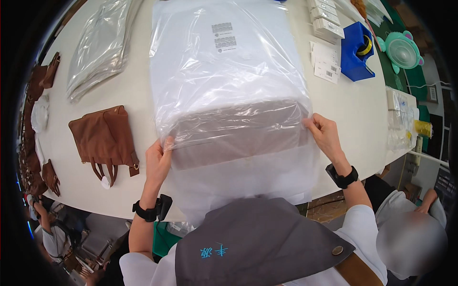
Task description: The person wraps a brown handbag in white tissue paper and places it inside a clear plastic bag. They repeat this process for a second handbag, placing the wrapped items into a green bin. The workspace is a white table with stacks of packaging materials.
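A large clear plastic bag (229, 71) lies on the table in front of me, with small printed blocks near its far part. Through its near part shows a flat grey-brown item (234, 133), its kind hard to make out beneath the film. A whitish translucent sheet (243, 171) spreads from there toward my body. My left hand (159, 159) pinches the bag's left edge beside the grey-brown item. On the opposite edge, slightly farther away, my right hand (324, 133) grips the plastic between thumb and fingers.
Left on the white table (109, 205) lie a brown handbag (104, 138) and a stack of clear bags (102, 47). More brown bags (36, 114) line the far-left edge. At right stand a blue tape dispenser (355, 52), labels (327, 66) and a mint-green fan (402, 51). People sit at both sides.
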### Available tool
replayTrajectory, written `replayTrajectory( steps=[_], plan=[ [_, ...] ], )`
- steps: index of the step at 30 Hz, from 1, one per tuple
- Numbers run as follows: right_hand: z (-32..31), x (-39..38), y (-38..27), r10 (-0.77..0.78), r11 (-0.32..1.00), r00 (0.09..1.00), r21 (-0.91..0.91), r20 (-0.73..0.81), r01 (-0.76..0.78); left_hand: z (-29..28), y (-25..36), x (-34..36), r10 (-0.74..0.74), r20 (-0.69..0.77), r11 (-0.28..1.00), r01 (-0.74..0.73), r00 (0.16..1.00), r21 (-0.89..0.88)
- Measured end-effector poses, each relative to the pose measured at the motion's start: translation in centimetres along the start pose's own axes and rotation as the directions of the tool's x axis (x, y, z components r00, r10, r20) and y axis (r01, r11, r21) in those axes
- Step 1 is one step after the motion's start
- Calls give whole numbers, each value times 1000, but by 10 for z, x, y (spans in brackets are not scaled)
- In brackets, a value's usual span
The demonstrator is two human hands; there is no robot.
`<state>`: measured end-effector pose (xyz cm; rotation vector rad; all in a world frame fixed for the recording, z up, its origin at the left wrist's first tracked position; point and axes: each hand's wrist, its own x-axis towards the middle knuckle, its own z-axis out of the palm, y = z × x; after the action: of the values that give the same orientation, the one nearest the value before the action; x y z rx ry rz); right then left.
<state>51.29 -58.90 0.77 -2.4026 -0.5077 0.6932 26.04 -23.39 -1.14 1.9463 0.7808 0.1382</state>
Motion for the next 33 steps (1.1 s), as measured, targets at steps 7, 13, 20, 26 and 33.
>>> replayTrajectory(
  steps=[7, 13, 20, 26, 33],
  plan=[
    [-3, -21, 15, -30, 975, 999, 220, 32, 22, -23, 18, -21, 81, 323, 997, -80, 943, -17],
    [-3, -49, 20, -20, 957, 992, 289, 128, -17, -28, -8, -35, 77, 427, 992, -112, 901, 56],
    [28, -67, 35, 5, 991, 995, 131, -95, 7, -15, -33, -57, -90, 326, 986, 131, 941, -107],
    [11, -73, 20, 76, 910, 994, 403, 81, -102, -30, -29, -65, -83, 335, 937, 188, 939, -295],
    [32, -88, 26, -21, 971, 992, 233, -123, 49, -5, -25, -77, 70, 141, 997, -63, 987, -55]
  ],
)
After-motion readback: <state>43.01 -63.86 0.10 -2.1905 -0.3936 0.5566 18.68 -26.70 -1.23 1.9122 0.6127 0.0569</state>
